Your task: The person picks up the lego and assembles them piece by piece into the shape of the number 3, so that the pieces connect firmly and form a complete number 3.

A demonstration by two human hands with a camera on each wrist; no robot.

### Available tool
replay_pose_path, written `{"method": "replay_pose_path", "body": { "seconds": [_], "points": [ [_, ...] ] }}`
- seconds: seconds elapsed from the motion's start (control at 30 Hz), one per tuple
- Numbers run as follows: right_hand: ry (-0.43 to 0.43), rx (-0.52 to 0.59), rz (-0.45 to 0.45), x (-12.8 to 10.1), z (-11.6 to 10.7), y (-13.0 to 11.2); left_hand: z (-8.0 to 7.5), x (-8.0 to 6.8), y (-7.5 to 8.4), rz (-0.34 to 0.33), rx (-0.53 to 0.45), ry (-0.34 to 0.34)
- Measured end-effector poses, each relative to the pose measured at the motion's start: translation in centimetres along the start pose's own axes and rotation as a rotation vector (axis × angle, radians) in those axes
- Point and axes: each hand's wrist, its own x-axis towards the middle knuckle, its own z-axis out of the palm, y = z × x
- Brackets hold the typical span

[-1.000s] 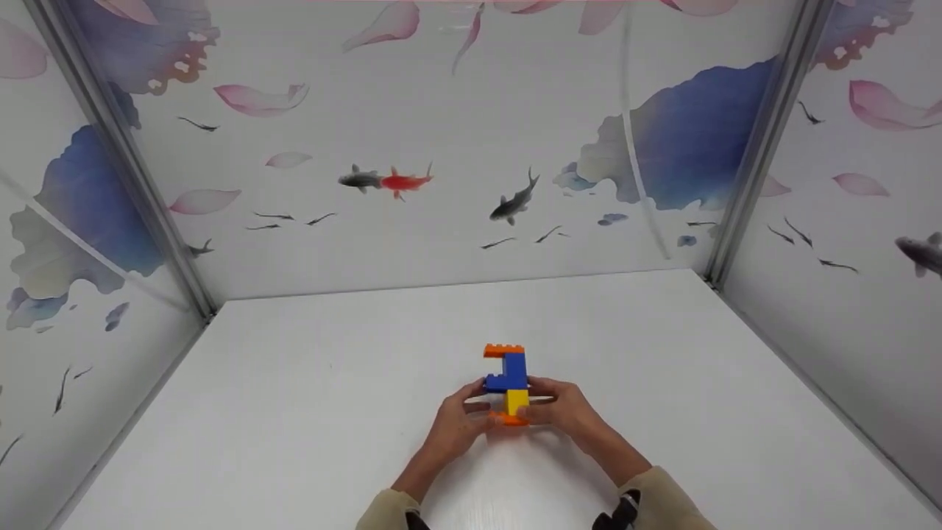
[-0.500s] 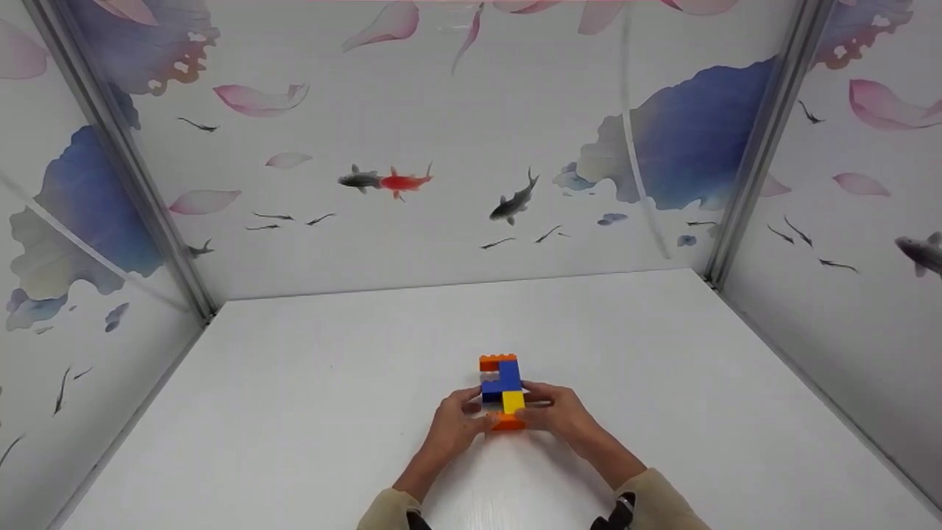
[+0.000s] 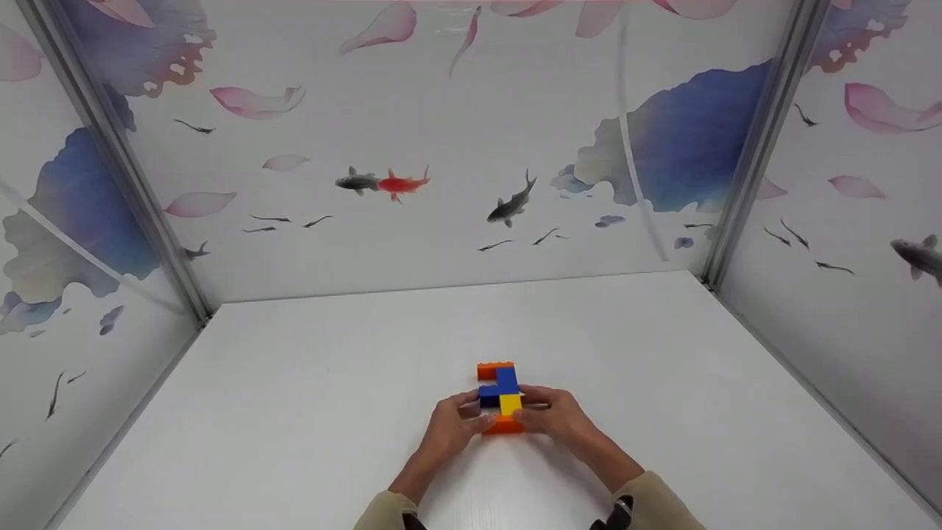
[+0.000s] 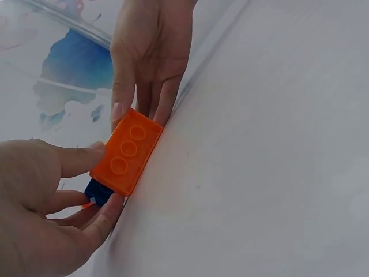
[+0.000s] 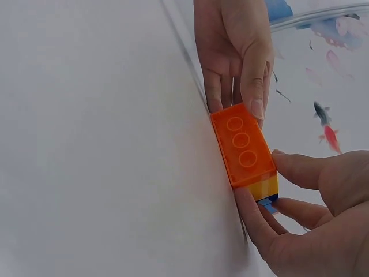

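Between both hands (image 3: 508, 418), brick stack (image 3: 500, 397), seemingly on table (image 3: 309, 412)

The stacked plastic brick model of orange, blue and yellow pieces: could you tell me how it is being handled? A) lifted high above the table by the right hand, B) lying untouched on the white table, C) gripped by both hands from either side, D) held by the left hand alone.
C: the left hand and right hand each grip a side of the stacked plastic brick model.
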Motion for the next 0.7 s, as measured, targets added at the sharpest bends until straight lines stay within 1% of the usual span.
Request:
{"method": "replay_pose_path", "body": {
  "seconds": [0.4,0.57,0.7],
  "points": [
    [0.003,0.006,-0.044,-0.4,0.1,-0.1,-0.5,-0.2,0.5,-0.025,-0.041,-0.008],
    [0.006,0.014,-0.016,-0.2,0.0,-0.3,-1.2,0.2,0.7,-0.036,-0.058,-0.008],
    [0.006,0.027,0.004,0.0,-0.2,-0.4,-2.1,0.7,0.9,-0.047,-0.027,0.000]
  ]
}}
